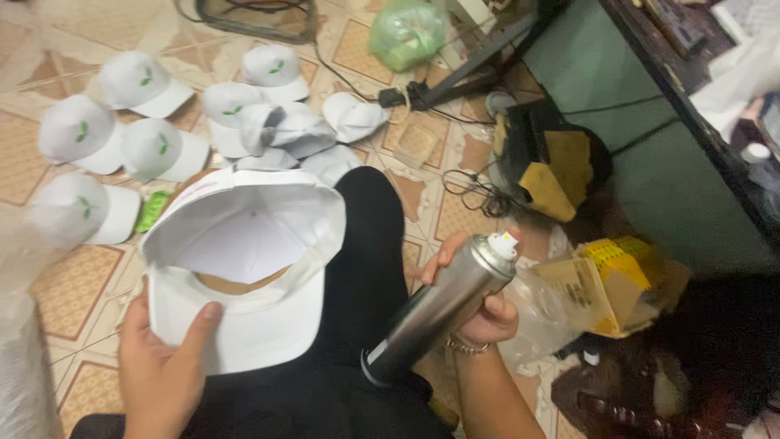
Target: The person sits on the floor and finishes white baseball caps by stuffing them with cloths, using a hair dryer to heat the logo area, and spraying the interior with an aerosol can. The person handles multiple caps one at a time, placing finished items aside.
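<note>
Much of the scene is cut off or soft. The left hand [162, 370] shows only from the wrist up at the bottom edge, and its fingers are hidden under the white cap [244, 268] it holds; only the thumb lies in sight, pressed on the inner band at the cap's near edge. The cap is turned inside up, its hollow facing the camera and its brim pointing away, above the person's dark trouser leg [366, 268]. A pale, blurred sheet of plastic [24, 358] crosses the lower left corner and hides the floor there. The dark heap at the lower right is too blurred to make out.

The right hand [479, 305] is wrapped around a silver spray can [443, 305], fingers closed about its upper part just below the white nozzle; the can tilts, nozzle up and to the right, base down towards the lap. A thin bracelet [467, 347] sits on that wrist.

On the tiled floor [73, 293] beyond the knee lies a loose group of white caps [146, 122], several with a small green mark on the front, some overlapping. Farther back are a green plastic bag [406, 32], black cables [471, 191] and torn yellow cardboard boxes [609, 280] beside a green cabinet wall [650, 154].
</note>
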